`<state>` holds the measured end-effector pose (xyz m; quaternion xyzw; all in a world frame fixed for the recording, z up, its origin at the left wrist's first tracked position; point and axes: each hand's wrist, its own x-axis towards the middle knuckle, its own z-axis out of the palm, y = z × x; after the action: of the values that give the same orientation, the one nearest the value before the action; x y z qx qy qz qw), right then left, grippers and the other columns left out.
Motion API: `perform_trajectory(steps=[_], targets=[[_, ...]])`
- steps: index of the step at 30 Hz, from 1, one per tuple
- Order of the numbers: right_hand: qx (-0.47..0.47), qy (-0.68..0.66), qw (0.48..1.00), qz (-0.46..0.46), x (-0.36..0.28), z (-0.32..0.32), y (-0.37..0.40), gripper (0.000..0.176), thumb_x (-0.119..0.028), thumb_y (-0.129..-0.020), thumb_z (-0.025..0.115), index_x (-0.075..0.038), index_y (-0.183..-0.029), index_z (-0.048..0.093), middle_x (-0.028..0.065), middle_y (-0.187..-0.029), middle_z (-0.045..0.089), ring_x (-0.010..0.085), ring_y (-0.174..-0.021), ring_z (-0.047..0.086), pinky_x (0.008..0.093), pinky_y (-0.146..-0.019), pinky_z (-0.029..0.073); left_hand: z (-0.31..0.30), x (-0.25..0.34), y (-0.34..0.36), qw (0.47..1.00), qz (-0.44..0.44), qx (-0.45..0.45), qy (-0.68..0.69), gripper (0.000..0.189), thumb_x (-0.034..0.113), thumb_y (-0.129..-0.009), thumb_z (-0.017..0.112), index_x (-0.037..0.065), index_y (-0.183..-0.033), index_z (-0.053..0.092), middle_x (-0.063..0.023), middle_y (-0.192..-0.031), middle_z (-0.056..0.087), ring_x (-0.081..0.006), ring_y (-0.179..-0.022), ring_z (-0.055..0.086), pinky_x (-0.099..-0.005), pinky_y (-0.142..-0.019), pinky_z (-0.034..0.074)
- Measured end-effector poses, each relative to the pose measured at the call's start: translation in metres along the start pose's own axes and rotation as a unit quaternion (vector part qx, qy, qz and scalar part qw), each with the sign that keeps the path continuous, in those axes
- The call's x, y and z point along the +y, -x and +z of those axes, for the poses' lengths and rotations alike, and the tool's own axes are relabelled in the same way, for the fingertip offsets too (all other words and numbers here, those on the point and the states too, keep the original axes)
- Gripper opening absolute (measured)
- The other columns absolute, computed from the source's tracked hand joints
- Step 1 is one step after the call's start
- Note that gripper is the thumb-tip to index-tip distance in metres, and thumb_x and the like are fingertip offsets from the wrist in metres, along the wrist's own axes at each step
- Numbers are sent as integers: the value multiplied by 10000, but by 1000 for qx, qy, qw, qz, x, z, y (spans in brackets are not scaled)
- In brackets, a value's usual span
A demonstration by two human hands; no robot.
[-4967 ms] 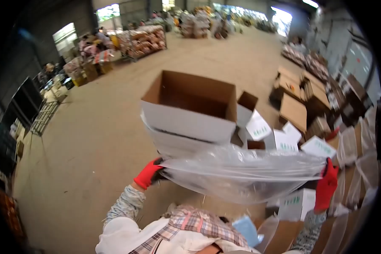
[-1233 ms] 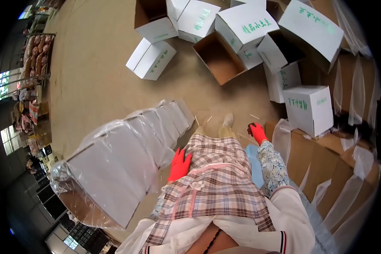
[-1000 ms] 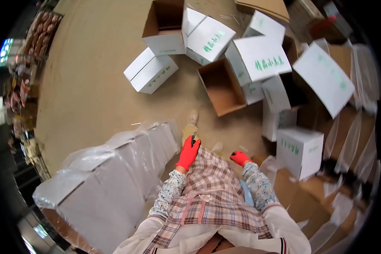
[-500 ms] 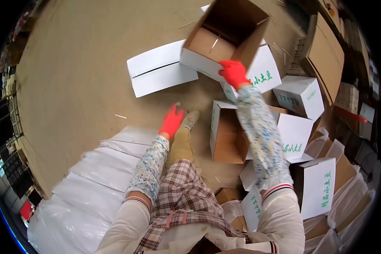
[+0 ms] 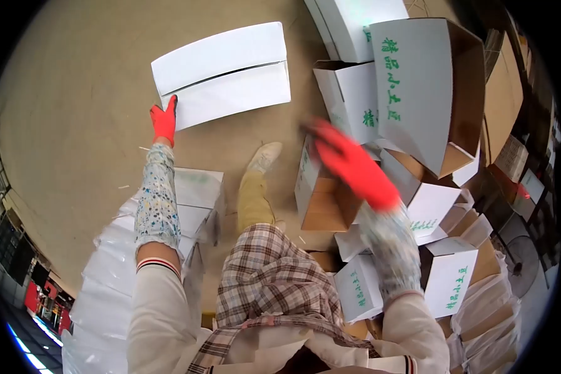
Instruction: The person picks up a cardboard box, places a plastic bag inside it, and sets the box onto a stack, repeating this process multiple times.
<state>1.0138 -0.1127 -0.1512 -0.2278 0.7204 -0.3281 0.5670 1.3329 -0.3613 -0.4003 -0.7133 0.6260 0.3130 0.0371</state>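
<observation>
Your red-gloved left hand (image 5: 164,121) lays straight fingers against the near corner of the white carton (image 5: 221,75) lying on the floor (image 5: 87,68), nothing clasped. Fetching cartons seems the step in hand; lifting this one would call for a hold under its edge. Your right hand (image 5: 349,165) blurs beside the open box (image 5: 430,87), grip unreadable.

Floor (image 5: 87,93): lying bare left of the flat white box (image 5: 221,75) (wide passage).
Box pile (image 5: 417,93): crowding its right.
Wrapped stack (image 5: 193,193): blocking below it.
</observation>
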Motion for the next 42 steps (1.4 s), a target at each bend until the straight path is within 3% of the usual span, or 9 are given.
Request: perform_trajectory(steps=[2,6,8,14,17,26,35,40,42], targets=[[197,99,974,-50,85,27,-116,746,-441,-865,569,4,-1403,306,240,-1424,324,308,-1331,320,355,-1076,267,-5,3,-18,991,-67,-34,108,827,587,-817,554,-36,-1332,381,-222,-1388,389,-318,-1281,370,-388,-1053,301],[79,-212,967,-119,246,35,-271,597,-384,-973,403,-4,-1415,279,138,-1486,263,213,-1371,239,321,-1088,250,13,5,-35,933,-65,-100,341,791,600,-860,470,-32,-1330,397,-156,-1404,397,-271,-1267,394,-344,-1066,282],[205,-234,939,-146,191,50,-232,546,-364,-981,377,-22,-1401,306,122,-1445,318,201,-1326,301,318,-1063,283,20,0,-25,869,52,50,490,741,582,-897,388,-20,-1329,410,-147,-1361,440,-258,-1234,433,-332,-1038,325],[196,-433,874,-99,217,-1,17,447,-221,-960,441,2,-1344,384,138,-1299,498,236,-1157,505,376,-982,414,-103,-16,145,721,-12,-130,681,528,472,-941,334,54,-1217,503,-110,-1271,504,-250,-1169,459,-387,-1011,356],[199,155,960,-120,231,-13,117,454,-158,-967,417,4,-1382,329,169,-1364,421,256,-1222,447,344,-1024,364,-142,-20,185,697,10,-208,686,524,468,-943,341,57,-1228,495,-105,-1277,499,-248,-1175,455,-388,-1011,356],[329,-248,905,103,323,141,459,400,-182,-969,409,7,-1322,413,151,-1335,468,217,-1236,438,301,-1031,330,-120,-32,329,663,-49,-523,533,513,457,-950,361,64,-1262,470,-89,-1293,485,-242,-1190,443,-391,-1009,355],[545,-454,702,67,445,158,459,378,-240,-951,424,-4,-1222,540,122,-1226,561,206,-1149,502,296,-982,369,-21,46,437,629,-16,-730,267,508,446,-957,381,72,-1296,445,-73,-1309,470,-236,-1206,431,-394,-1008,355],[641,-338,689,5,486,239,432,342,-191,-916,510,-8,-1201,553,93,-1214,566,202,-1088,540,295,-963,392,42,8,440,798,412,-381,-220,466,244,-897,585,6,-1272,444,-129,-1231,519,-170,-1083,482,-307,-936,379],[691,-458,555,72,450,283,458,309,-196,-908,526,-12,-1148,589,89,-1132,606,194,-1051,553,300,-932,409,56,18,381,855,291,-388,-185,422,235,-887,594,-13,-1208,479,-144,-1179,541,-191,-1022,531,-324,-897,433]])
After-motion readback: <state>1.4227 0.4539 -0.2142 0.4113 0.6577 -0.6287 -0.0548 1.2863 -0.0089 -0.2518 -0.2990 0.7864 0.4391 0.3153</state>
